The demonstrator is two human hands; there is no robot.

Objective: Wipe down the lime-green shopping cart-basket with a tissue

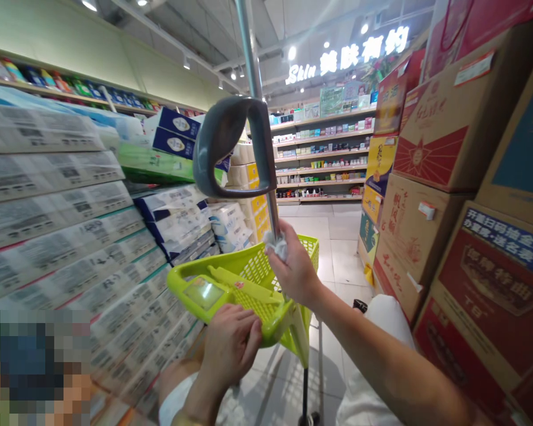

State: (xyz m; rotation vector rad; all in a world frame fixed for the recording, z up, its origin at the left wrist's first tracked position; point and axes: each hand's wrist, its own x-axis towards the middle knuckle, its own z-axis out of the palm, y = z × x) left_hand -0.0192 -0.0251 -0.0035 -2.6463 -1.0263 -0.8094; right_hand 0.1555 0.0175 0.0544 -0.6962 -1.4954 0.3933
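A lime-green shopping cart (270, 334) with a perforated basket stands in front of me. My left hand (231, 343) is closed over its near rim, knuckles up. A clear label panel (203, 294) shows on the rim just beyond it. My right hand (295, 266) pinches a crumpled white tissue (276, 244) against a thin metal pole (272, 213) that rises above the basket. Higher on this pole is a grey loop-shaped handle (266, 148), with more pole continuing towards the ceiling. Where the pole's lower end meets the cart is hidden behind my right hand.
Stacked tissue packs (62, 177) line the left side. Tall piles of cardboard boxes (430, 219) stand close on the right. Between them a tiled floor (342, 242) leads to shelves of small goods (322, 151). My knees flank the cart; the lower left corner is pixelated.
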